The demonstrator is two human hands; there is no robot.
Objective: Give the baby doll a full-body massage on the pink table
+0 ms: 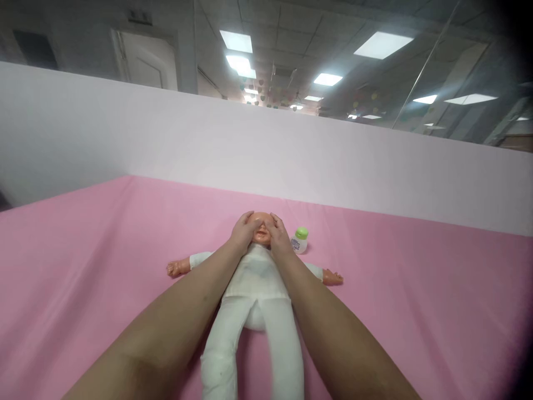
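Observation:
A baby doll [259,278] with a white cloth body lies on its back, its arms spread to both sides. My left hand [242,230] cups one side of the doll's head, and my right hand [280,233] cups the other. Both thumbs rest across the face around the eyes, which they cover. The mouth and the top of the forehead show between my hands. Close to my right hand stands a small clear bottle [298,244] with a green cap, apart from the doll.
Under the doll spreads a pink sheet [387,289] with soft folds. A low white wall [200,144] runs along its far side. Above that wall is a glass pane [316,50] with ceiling lights and a door [147,61] visible in it.

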